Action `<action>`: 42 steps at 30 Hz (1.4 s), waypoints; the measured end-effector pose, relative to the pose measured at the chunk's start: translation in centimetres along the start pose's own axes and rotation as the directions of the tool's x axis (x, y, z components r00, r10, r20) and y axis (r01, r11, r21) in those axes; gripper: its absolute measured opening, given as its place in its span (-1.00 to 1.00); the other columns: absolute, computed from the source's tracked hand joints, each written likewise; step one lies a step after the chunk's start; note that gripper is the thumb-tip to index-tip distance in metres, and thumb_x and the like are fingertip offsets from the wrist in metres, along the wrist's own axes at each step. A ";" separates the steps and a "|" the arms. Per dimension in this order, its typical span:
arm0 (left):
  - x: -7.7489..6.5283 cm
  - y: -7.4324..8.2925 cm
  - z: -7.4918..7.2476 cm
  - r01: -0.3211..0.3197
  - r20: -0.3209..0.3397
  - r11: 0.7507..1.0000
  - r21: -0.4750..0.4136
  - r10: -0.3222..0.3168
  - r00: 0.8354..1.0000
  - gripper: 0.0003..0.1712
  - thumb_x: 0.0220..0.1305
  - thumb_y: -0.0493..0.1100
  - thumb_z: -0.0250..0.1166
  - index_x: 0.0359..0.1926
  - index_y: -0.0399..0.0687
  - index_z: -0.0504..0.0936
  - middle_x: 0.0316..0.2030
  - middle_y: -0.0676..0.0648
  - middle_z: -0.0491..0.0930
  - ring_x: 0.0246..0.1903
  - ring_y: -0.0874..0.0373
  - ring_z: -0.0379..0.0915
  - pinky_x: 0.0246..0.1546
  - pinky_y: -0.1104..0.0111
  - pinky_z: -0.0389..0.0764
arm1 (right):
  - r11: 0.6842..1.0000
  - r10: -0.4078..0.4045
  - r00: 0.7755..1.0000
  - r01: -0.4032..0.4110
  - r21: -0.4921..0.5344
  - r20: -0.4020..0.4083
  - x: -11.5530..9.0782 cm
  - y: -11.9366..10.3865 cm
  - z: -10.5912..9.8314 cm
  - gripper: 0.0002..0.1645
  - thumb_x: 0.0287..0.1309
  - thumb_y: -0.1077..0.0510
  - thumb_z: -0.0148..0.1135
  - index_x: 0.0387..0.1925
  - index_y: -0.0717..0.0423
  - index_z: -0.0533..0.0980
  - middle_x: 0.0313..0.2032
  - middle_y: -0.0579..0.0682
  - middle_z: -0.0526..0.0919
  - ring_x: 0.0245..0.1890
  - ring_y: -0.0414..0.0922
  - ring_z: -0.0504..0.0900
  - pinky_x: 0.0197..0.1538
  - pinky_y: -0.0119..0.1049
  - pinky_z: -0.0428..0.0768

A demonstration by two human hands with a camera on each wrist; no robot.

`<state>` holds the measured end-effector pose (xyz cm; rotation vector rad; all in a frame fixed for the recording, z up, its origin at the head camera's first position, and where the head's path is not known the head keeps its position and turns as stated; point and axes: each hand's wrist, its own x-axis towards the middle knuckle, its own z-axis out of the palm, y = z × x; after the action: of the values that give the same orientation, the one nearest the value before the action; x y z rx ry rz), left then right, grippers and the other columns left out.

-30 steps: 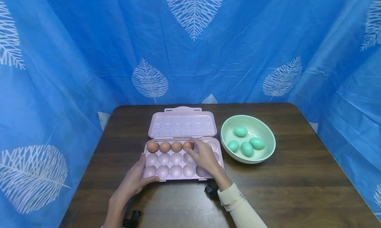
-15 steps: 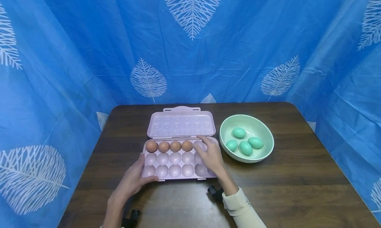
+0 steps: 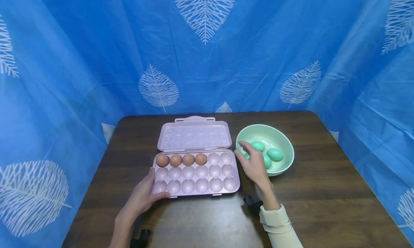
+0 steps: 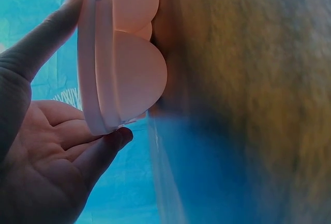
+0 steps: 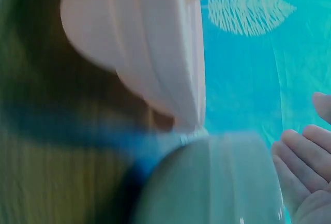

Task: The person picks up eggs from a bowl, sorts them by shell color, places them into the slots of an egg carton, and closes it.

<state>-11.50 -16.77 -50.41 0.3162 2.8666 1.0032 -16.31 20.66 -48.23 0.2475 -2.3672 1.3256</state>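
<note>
An open pale pink egg carton [image 3: 202, 185] lies on the table with its lid [image 3: 194, 136] folded back. Several brown eggs [image 3: 175, 160] fill its back row from the left end; the other cups hold none. My left hand [image 3: 140, 194] grips the carton's front left corner, thumb and fingers on its edges, as the left wrist view [image 4: 51, 157] also shows. To the right stands a light green bowl [image 3: 282, 136] with several green eggs [image 3: 275, 154]. Over its left rim my right hand [image 3: 255, 165] reaches with fingers loosely bent, nothing in it. It partly hides the front eggs.
A dark wooden table [image 3: 326, 201] carries everything. Behind it and along both sides hang blue curtains [image 3: 245, 61] with white leaf prints. The bowl's left rim sits close beside the carton's right end.
My right hand has let go of the fourth brown egg in the back row and moved right to the bowl. The left hand has stayed on the carton's corner.
</note>
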 end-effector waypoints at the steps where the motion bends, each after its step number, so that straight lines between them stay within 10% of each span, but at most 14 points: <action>1: 0.0 0.0 0.0 0.001 -0.001 1.000 0.000 -0.001 1.000 0.34 -0.02 0.20 0.53 0.42 -0.59 -0.01 0.40 -0.52 0.03 0.36 -0.37 0.08 0.30 -0.12 0.20 | 1.000 0.002 1.000 -0.002 -0.008 0.000 0.1 0.2 -0.3 -0.58 0.20 0.28 0.33 0.07 0.39 0.55 0.02 0.32 0.64 0.05 0.25 0.61 0.15 0.04 0.52; 13: -0.1 0.1 -0.2 0.044 0.035 0.999 0.001 -0.044 0.998 0.35 0.01 0.24 0.50 0.44 -0.55 -0.04 0.42 -0.51 -0.01 0.38 -0.38 0.02 0.31 -0.13 0.15 | 0.989 0.143 0.980 -0.136 -0.060 0.135 0.6 2.7 -3.4 -0.49 0.18 0.35 0.33 0.14 0.47 0.46 0.11 0.38 0.56 0.14 0.27 0.53 0.20 0.07 0.47; 25: -0.2 0.2 -0.4 0.030 0.028 1.000 0.008 -0.030 0.999 0.33 0.02 0.23 0.50 0.44 -0.56 -0.03 0.41 -0.52 0.00 0.37 -0.38 0.04 0.31 -0.13 0.17 | 0.950 0.249 0.914 -0.166 -0.264 0.320 1.9 3.6 -3.2 -0.41 0.14 0.28 0.36 0.18 0.47 0.44 0.11 0.39 0.55 0.15 0.29 0.51 0.18 0.14 0.45; 42: -0.1 0.2 -0.2 0.049 0.031 0.999 -0.003 -0.048 0.998 0.33 0.02 0.23 0.50 0.46 -0.52 -0.04 0.43 -0.50 -0.01 0.38 -0.38 0.00 0.31 -0.14 0.14 | 0.906 0.351 0.882 -0.234 -0.353 0.316 3.4 4.0 -2.5 -0.42 0.17 0.24 0.36 0.15 0.49 0.44 0.11 0.40 0.54 0.15 0.27 0.50 0.19 0.10 0.45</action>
<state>-11.40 -16.78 -50.11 0.2583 2.8302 0.9859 -20.09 25.04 -48.71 0.0429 -2.9950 1.0824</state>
